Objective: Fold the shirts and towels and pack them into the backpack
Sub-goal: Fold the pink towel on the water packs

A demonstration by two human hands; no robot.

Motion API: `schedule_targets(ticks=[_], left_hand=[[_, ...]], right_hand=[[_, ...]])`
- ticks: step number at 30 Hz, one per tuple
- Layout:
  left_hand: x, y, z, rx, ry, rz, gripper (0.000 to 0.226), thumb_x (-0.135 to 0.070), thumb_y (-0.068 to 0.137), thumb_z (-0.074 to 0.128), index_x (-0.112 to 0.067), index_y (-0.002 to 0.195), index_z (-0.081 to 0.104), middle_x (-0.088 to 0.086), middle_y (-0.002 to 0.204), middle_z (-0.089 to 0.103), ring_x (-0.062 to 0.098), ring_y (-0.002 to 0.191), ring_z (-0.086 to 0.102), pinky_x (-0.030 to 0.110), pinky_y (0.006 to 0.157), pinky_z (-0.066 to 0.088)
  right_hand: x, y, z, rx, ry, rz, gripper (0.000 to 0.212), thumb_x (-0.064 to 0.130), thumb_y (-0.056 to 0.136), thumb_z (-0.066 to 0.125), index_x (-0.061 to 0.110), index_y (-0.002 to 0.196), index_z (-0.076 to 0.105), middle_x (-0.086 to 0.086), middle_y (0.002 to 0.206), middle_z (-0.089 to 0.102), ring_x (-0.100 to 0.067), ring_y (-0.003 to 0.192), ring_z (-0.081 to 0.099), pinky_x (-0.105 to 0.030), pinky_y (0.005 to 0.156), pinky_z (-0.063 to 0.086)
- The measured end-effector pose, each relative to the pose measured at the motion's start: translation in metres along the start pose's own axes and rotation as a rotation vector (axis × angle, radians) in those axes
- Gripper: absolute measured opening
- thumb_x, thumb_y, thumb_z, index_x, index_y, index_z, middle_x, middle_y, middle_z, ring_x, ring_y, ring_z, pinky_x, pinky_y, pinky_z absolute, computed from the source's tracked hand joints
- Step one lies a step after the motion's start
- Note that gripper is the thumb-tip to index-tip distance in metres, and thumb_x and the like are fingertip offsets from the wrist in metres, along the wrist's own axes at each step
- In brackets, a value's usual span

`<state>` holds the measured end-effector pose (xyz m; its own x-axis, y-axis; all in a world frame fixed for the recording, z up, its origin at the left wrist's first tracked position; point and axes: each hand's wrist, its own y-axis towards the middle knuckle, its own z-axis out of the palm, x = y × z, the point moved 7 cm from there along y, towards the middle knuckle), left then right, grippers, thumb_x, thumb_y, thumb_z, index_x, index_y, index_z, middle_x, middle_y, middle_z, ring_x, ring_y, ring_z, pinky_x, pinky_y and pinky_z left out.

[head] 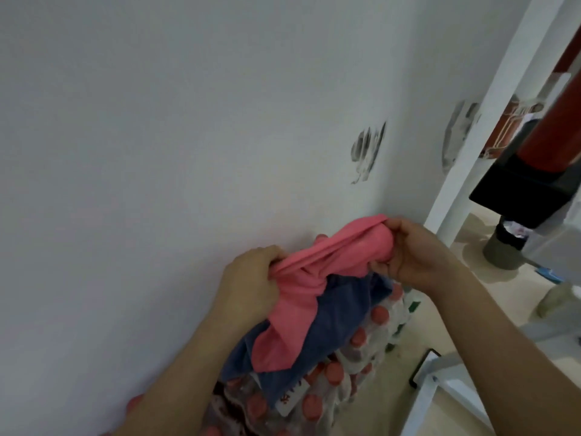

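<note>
A bunched pink shirt (301, 278) hangs between both of my hands, close to the white wall. My left hand (248, 278) grips its left end with curled fingers. My right hand (418, 250) pinches the upper right end. Under the pink shirt lies a blue towel (333, 328), draped over a shrink-wrapped pack of bottles with red caps (317, 401). A white label (290, 399) shows at the towel's lower edge. No backpack is in view.
The white wall (157, 152) fills the left and centre and carries grey scuff marks (367, 152). At right stand a white post (490, 121), a black box with a red cylinder (528, 187), a grey bin (506, 247) and a white frame (437, 391) on the beige floor.
</note>
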<state>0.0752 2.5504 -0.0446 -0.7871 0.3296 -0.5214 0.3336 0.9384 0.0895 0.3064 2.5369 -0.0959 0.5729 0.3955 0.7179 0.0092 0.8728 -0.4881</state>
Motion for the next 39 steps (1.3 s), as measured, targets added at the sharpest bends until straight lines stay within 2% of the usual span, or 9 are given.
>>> schedule_targets(ticks=[6,12,15,18,24,27,31,35,39], left_hand=[[0.005,-0.014,-0.001,-0.042,-0.908,-0.346,0.036,0.013,0.088,0.034,-0.008,0.081,0.063,0.008,0.069,0.063,0.016,0.059,0.054,0.022,0.049,0.044],[-0.047,-0.027,-0.055,-0.03,-0.67,-0.185,0.037,-0.029,0.096,0.049,-0.002,0.077,0.066,0.005,0.069,0.065,0.015,0.062,0.057,0.024,0.06,0.047],[-0.062,-0.037,-0.065,0.069,-0.469,-0.139,0.063,-0.049,0.093,0.046,0.01,0.07,0.046,0.011,0.061,0.043,0.02,0.056,0.039,0.034,0.059,0.035],[-0.065,-0.053,-0.077,0.072,-0.493,-0.149,0.055,-0.047,0.094,0.046,0.003,0.077,0.061,0.017,0.071,0.061,0.025,0.062,0.054,0.04,0.064,0.046],[-0.042,-0.114,-0.109,0.227,-0.453,-0.254,0.026,-0.03,0.078,0.075,-0.017,0.1,0.071,0.004,0.095,0.073,0.023,0.087,0.07,0.04,0.082,0.057],[-0.027,-0.161,-0.122,0.319,-0.345,-0.244,0.022,-0.025,0.077,0.076,-0.016,0.097,0.072,0.001,0.091,0.074,0.019,0.083,0.071,0.036,0.077,0.057],[-0.015,-0.219,-0.149,0.125,-0.739,-0.157,0.041,-0.034,0.074,0.079,-0.01,0.106,0.07,0.017,0.101,0.071,0.035,0.088,0.07,0.035,0.069,0.057],[-0.006,-0.271,-0.165,-0.098,-1.004,-0.05,0.055,-0.043,0.059,0.086,-0.009,0.097,0.066,0.011,0.088,0.069,0.025,0.072,0.066,0.029,0.057,0.055],[-0.002,-0.327,-0.171,-0.244,-1.3,-0.039,0.041,-0.018,0.065,0.082,-0.019,0.096,0.056,0.006,0.071,0.063,0.015,0.052,0.057,0.022,0.043,0.047]], right_hand=[[0.035,0.008,-0.021,-0.041,-0.035,-0.074,0.014,0.022,0.09,0.047,0.017,0.086,0.059,-0.005,0.075,0.058,-0.017,0.064,0.055,-0.028,0.052,0.051],[0.051,-0.003,-0.006,-0.215,-1.437,-0.441,0.031,0.023,0.09,0.056,0.014,0.119,0.065,-0.003,0.126,0.06,-0.021,0.117,0.053,-0.034,0.102,0.038],[0.024,-0.046,0.063,0.318,-1.006,-0.393,0.048,0.028,0.089,0.063,0.039,0.133,0.049,0.029,0.126,0.049,0.005,0.118,0.046,-0.024,0.102,0.037],[-0.002,-0.078,0.119,0.674,-0.882,-0.392,0.035,0.028,0.09,0.063,0.034,0.125,0.058,0.014,0.112,0.066,0.0,0.101,0.062,-0.027,0.085,0.054],[0.026,-0.114,0.157,0.524,-0.656,-0.64,0.027,0.021,0.092,0.058,0.018,0.068,0.07,0.015,0.063,0.06,0.003,0.062,0.051,-0.011,0.062,0.04],[0.043,-0.135,0.173,0.455,-0.421,-0.663,0.026,0.023,0.089,0.06,0.02,0.068,0.074,0.009,0.068,0.066,-0.001,0.067,0.055,-0.016,0.066,0.046],[0.047,-0.165,0.173,0.314,-0.332,-0.744,0.022,0.024,0.088,0.063,0.024,0.07,0.075,0.008,0.07,0.066,-0.005,0.064,0.051,-0.024,0.061,0.042],[0.025,-0.212,0.15,0.213,-0.417,-0.881,0.004,0.031,0.078,0.072,0.027,0.079,0.074,0.009,0.078,0.066,-0.007,0.073,0.052,-0.025,0.066,0.039],[-0.001,-0.269,0.154,-0.015,-0.742,-1.075,0.032,0.004,0.085,0.063,0.029,0.103,0.07,0.005,0.106,0.068,-0.001,0.092,0.058,-0.024,0.089,0.046]])
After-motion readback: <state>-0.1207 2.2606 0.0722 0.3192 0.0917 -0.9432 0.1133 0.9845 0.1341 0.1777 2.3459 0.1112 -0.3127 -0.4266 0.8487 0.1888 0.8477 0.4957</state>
